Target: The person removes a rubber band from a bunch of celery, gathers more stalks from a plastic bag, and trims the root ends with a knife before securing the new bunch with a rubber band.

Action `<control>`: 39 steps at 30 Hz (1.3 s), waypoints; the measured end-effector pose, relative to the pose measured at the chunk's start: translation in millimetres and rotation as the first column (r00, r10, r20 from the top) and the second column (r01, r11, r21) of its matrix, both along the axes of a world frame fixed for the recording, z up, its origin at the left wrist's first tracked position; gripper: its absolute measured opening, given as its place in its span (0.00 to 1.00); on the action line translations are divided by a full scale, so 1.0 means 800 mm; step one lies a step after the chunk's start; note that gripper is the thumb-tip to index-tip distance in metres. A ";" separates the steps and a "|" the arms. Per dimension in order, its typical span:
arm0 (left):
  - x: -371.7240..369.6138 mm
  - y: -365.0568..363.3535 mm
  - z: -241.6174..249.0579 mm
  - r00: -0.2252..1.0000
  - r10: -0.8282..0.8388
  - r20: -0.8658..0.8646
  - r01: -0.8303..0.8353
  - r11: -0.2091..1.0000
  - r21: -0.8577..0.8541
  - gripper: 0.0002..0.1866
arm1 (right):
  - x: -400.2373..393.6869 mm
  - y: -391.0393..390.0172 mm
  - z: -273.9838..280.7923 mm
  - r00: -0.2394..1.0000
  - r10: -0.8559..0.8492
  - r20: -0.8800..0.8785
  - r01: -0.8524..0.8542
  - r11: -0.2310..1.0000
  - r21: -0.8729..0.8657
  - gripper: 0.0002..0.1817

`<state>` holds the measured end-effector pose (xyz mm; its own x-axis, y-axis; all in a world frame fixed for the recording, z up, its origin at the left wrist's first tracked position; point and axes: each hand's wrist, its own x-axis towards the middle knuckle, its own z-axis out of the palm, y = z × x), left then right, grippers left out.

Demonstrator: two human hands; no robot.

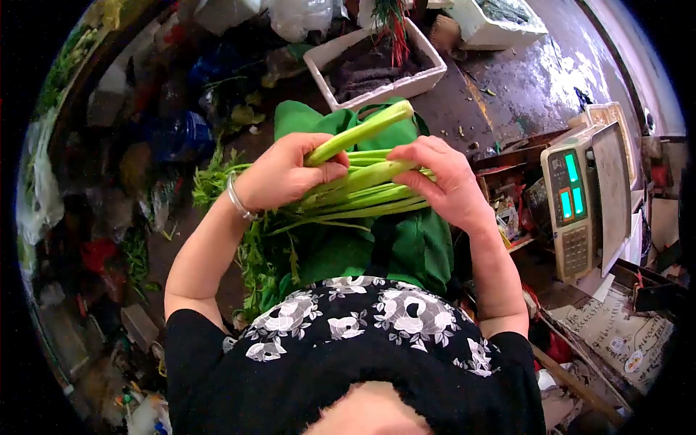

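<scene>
Several long green stalks, like celery, lie across my lap on a green apron (326,254), their leaves (254,250) hanging to the left. One thick stalk (366,132) is held in my left hand (293,170), its cut end pointing up and right. A silver bangle circles that wrist. My right hand (442,177) pinches the right end of another pale green stalk (370,176) between thumb and fingers. The rest of the bunch (362,206) lies beneath both hands.
A white foam box (428,82) with dark contents stands ahead of my knees, another foam box (489,29) farther right. On the right is a scale (573,210) with lit displays. A blue container (192,135) and assorted clutter lie on the left.
</scene>
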<state>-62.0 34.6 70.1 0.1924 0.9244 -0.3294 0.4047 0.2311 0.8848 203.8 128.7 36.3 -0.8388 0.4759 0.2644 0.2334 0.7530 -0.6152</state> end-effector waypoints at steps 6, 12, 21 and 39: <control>-0.009 0.005 -0.016 0.921 0.004 0.388 0.110 0.956 -0.271 0.17 | -0.018 -0.011 -0.006 0.942 -0.313 -0.121 0.112 0.633 -0.766 0.12; -0.013 -0.005 -0.005 0.907 0.123 0.403 0.077 0.891 -0.447 0.17 | -0.020 -0.010 0.002 0.939 -0.338 -0.056 0.113 0.460 -0.881 0.16; -0.029 -0.005 -0.004 0.859 0.225 0.459 0.027 0.877 -0.480 0.17 | 0.000 0.006 -0.007 0.823 -0.534 -0.194 0.059 0.420 -0.906 0.11; 0.004 0.010 -0.023 0.901 -0.025 0.432 0.220 0.886 -0.408 0.18 | -0.019 -0.015 -0.015 0.828 -0.490 -0.271 -0.093 0.357 -0.929 0.16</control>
